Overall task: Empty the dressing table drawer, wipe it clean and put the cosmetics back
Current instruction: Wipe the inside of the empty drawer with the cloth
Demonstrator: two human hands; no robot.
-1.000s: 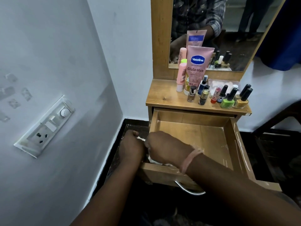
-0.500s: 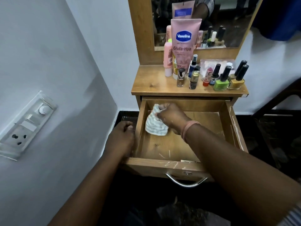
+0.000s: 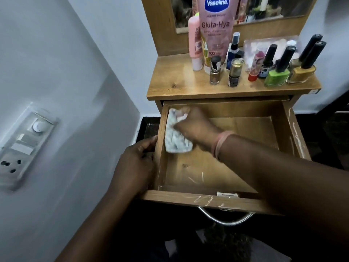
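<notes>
Over at the drawer's back-left corner, mid-wipe.

Right hand (image 3: 194, 125) bunched round the cloth (image 3: 176, 138), left hand (image 3: 137, 163) gripping the side of the drawer (image 3: 294, 133); cosmetics (image 3: 272, 65) parked up top. Probably wiping remaining floor next, then reloading.

A white cloth (image 3: 176, 138) with grey stripes lay in a tan wooden drawer (image 3: 222, 167). A pink tube (image 3: 216, 29) with a blue logo, a green bottle (image 3: 276, 77) and a yellow bottle (image 3: 302, 73) stood above.
</notes>
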